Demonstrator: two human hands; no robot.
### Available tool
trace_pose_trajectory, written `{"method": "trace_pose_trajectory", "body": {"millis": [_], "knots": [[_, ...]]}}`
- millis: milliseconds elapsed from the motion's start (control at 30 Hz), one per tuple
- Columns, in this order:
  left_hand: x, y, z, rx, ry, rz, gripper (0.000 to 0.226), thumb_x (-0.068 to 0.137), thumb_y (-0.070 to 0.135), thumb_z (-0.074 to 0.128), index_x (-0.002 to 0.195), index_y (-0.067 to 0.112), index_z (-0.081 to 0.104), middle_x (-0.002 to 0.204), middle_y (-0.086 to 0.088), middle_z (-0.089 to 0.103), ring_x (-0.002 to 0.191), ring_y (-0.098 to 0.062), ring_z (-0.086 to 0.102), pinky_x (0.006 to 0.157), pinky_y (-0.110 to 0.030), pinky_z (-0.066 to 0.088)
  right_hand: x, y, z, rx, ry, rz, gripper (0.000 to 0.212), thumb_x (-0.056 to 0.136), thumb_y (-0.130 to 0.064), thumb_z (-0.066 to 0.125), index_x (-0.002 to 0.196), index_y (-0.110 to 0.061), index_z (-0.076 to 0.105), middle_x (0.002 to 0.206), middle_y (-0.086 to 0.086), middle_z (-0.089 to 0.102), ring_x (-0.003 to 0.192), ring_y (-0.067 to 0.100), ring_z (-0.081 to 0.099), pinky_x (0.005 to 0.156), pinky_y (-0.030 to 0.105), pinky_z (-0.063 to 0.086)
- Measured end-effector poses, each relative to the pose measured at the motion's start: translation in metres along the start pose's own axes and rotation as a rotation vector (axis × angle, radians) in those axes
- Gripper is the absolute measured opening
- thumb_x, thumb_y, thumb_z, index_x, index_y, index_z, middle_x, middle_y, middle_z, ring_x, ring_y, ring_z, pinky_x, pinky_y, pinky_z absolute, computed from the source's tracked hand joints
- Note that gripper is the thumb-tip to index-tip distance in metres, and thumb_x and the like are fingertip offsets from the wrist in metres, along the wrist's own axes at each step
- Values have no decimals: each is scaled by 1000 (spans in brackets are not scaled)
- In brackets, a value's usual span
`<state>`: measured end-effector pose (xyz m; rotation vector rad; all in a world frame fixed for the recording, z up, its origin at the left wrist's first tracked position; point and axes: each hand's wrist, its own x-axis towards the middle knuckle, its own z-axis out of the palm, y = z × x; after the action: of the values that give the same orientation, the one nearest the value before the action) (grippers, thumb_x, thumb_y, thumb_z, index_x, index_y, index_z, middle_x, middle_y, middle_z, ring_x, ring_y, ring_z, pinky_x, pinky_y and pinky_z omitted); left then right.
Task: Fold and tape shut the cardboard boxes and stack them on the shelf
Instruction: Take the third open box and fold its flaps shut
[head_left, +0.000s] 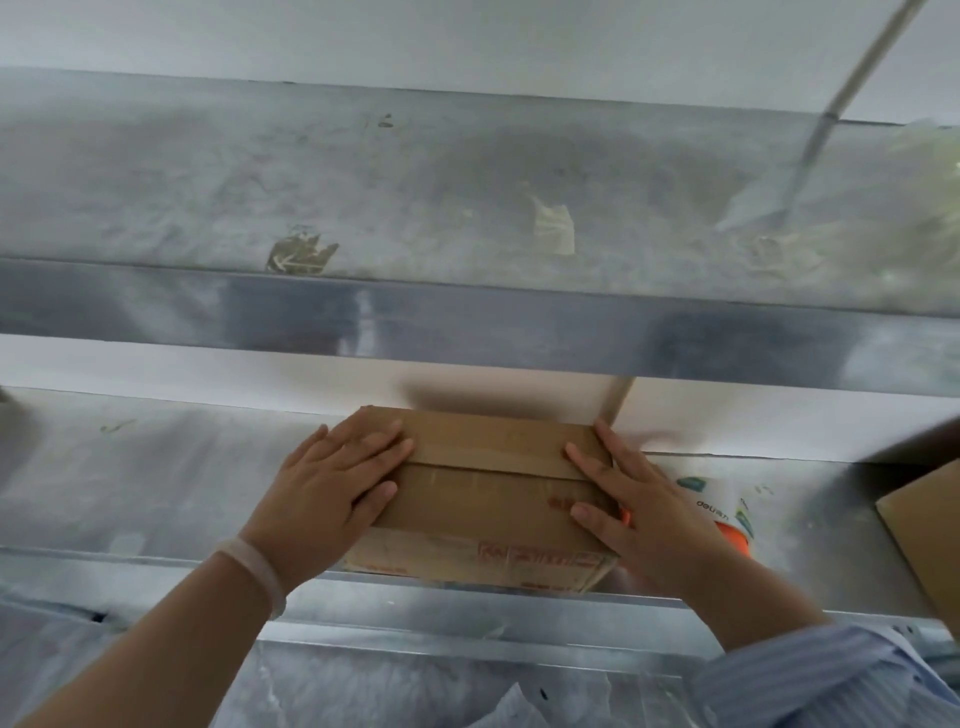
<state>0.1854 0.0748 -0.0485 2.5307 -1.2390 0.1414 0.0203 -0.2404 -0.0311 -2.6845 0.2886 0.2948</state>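
Note:
A taped brown cardboard box (488, 499) with red print on its front lies on the middle metal shelf (156, 499), its front edge just over the shelf lip. My left hand (332, 488) lies flat on the box's left end, fingers straight. On the right end rests my right hand (639, 499), flat as well, fingers stretched along the edge. A strip of brown tape (488, 460) runs across the top between my hands.
Another cardboard box (924, 525) stands at the right edge of the same shelf. A white and orange package (727, 514) lies just right of my right hand. The upper shelf (467, 322) hangs close above, with tape scraps on it.

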Motion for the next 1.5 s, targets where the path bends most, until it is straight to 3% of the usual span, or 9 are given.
{"method": "trace_pose_trajectory", "body": {"millis": [167, 333, 567, 667, 767, 967, 1200, 1333, 1500], "knots": [[15, 32, 10, 201, -137, 95, 59, 103, 55, 11, 146, 30, 43, 152, 8, 41, 140, -21, 40, 111, -45, 24, -5, 0, -3, -133, -41, -30, 93, 71, -90, 27, 146, -56, -17, 154, -21, -35, 144, 3, -21, 122, 37, -4], [13, 32, 12, 216, -141, 62, 59, 103, 53, 11, 144, 29, 46, 150, 8, 43, 138, -21, 43, 112, -43, 23, -7, -10, 1, -296, 15, -187, 83, 81, -84, 4, 151, -43, -12, 158, -18, -21, 144, 4, -28, 123, 39, -8], [13, 36, 9, 157, -115, 3, 56, 98, 59, 23, 141, 35, 50, 148, 13, 44, 139, -15, 40, 118, -35, 17, -12, -5, 0, -176, 45, -208, 83, 85, -78, 14, 154, -37, -5, 158, -22, -15, 144, -3, -23, 119, 27, -16], [12, 37, 7, 133, -113, -6, 60, 97, 63, 20, 139, 35, 53, 147, 13, 46, 138, -14, 42, 118, -33, 17, -29, 23, 1, 28, 267, -75, 72, 88, -67, 37, 153, -39, 19, 157, -23, 15, 146, -2, 9, 113, 13, 1], [14, 39, 4, 116, -111, -7, 63, 96, 65, 19, 137, 33, 55, 145, 12, 48, 136, -15, 43, 118, -27, 12, -43, 64, -4, 150, 479, 116, 67, 85, -50, 61, 147, -34, 39, 151, -11, 38, 140, 12, 35, 112, 22, 24], [13, 41, 3, 94, -129, -21, 64, 96, 66, 20, 139, 32, 54, 147, 11, 46, 137, -14, 40, 119, -28, 13, -44, 114, -17, 265, 87, 254, 102, 73, -37, 85, 152, -38, 21, 151, -3, 36, 130, 13, 42, 100, 19, 30], [14, 39, 4, 83, -139, -29, 63, 95, 67, 20, 140, 35, 51, 148, 15, 43, 139, -11, 36, 117, -33, 19, -41, 118, -16, 85, 141, 278, 81, 68, -43, 86, 138, -37, 46, 133, -8, 52, 114, 12, 51, 96, 24, 41], [13, 37, 5, 74, -153, -39, 62, 95, 67, 20, 142, 37, 47, 150, 17, 40, 141, -9, 32, 116, -37, 21, -44, 114, -11, 35, 113, 278, 64, 70, -48, 83, 120, -30, 48, 107, -10, 56, 92, 12, 54, 80, 27, 49], [13, 39, 5, 82, -168, -43, 62, 95, 67, 17, 142, 39, 46, 150, 18, 38, 142, -9, 31, 117, -34, 18, -72, 124, -20, 260, 257, 291, 57, 61, -43, 89, 98, -34, 48, 97, -8, 66, 83, 10, 65, 70, 37, 60]]}}
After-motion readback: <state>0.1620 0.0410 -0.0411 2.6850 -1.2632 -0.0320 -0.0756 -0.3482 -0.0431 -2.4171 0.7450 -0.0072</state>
